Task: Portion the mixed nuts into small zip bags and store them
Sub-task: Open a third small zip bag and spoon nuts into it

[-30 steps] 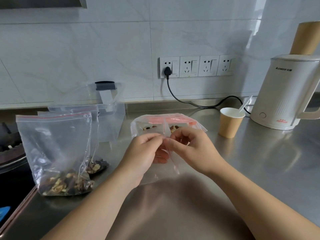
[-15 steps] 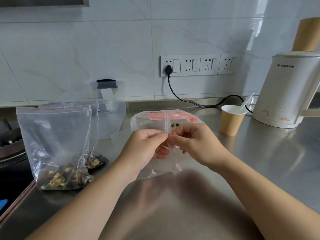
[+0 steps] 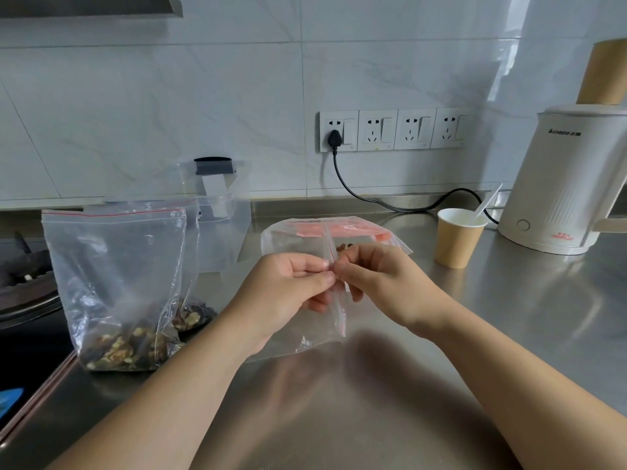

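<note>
since a second ago our hands have drifted slightly lower and to the right over the counter, and the pinch on the bag looks the same. we grip a small zip bag (image 3: 319, 329) between both hands: our left hand (image 3: 281, 293) has its fingers curled, thumb and forefinger pinching the bag's red-lined edge, and our right hand (image 3: 380, 283) pinches the same edge from the other side, fingertips touching ours at the middle. the red strip runs down between the 2 hands and the clear bag hangs below them, just above the steel counter (image 3: 509, 334). whether any nuts sit in it we cannot tell.

just behind our hands lies a clear pack of small bags (image 3: 339, 232) with pink-red strips, flat on the counter, a few dark nut pieces showing near it. to our left stands a big zip bag of mixed nuts (image 3: 115, 283), upright, nuts heaped at its bottom. a 2nd bag with nuts (image 3: 191, 315) sits just behind it, and a clear container (image 3: 224, 212) with a dark clip stands against the wall.

to our right, a paper cup (image 3: 458, 242) holds a white spoon, and beside it stands a white kettle (image 3: 570, 184). its black cord (image 3: 390, 205) runs to 1 of 4 wall sockets (image 3: 393, 130).
</note>
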